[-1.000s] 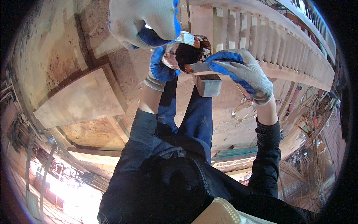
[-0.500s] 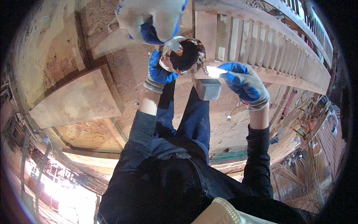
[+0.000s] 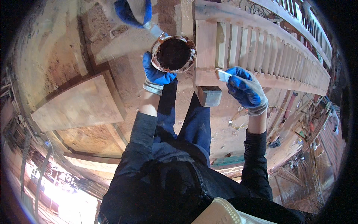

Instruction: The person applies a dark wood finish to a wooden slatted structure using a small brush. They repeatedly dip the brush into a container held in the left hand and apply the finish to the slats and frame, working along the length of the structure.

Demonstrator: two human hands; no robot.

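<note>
My left hand point(image 3: 158, 72), in a blue-and-grey work glove, is closed around the side of a round tub point(image 3: 153, 61). The tub's rim is smeared with white and brown, and dark brown paint point(image 3: 173, 54) lies inside. To the right, my right hand point(image 3: 244, 87), gloved the same way, pinches a small paintbrush point(image 3: 223, 75). Its pale metal band faces left, with short brownish bristles at the tip, close to the slatted wooden panel point(image 3: 206, 39). Another person's gloved hand point(image 3: 136, 13) holds a brush point(image 3: 154, 30) just off the tub's far-left rim.
The slatted panel stretches off to the right, with a second slatted piece point(image 3: 287, 13) behind it. A grey square-ended block point(image 3: 209, 96) sits below its near corner. Flat wooden boards point(image 3: 80, 102) lie left. A thin yellow cable point(image 3: 238, 123) and wood scraps point(image 3: 229, 160) lie on the floor.
The tub has tipped toward me, showing more paint, and shifted slightly left. The other person's hand has moved left, away from it. My right hand's brush has turned and lost its bright glare.
</note>
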